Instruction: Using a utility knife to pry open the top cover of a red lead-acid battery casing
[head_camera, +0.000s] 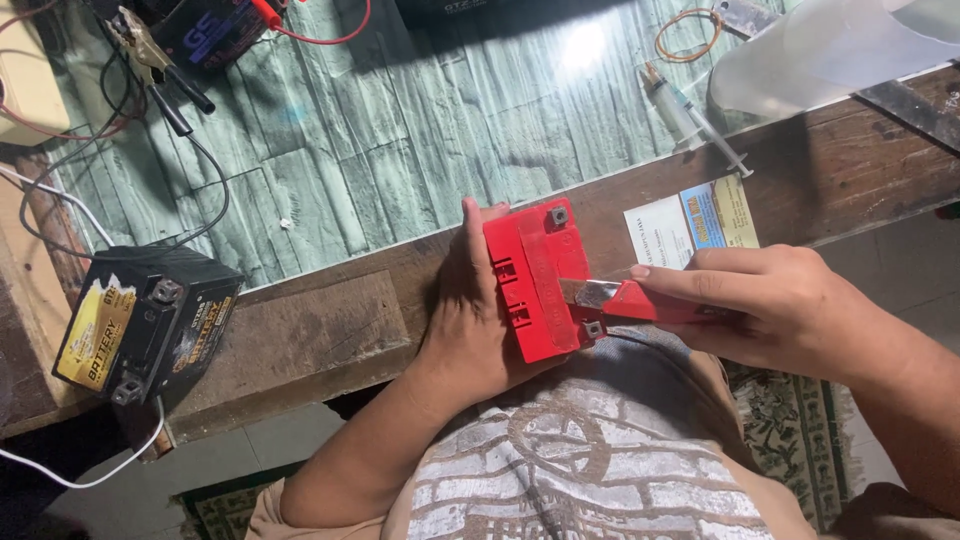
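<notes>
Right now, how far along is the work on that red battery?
Done: the red battery sits braced against the bench edge by the left hand. In hand: the right hand presses a red utility knife blade onto its top. Left: the top cover looks still in place, unopened.

Battery repair workshop: batteries (145, 322), wires (190, 150).
</notes>
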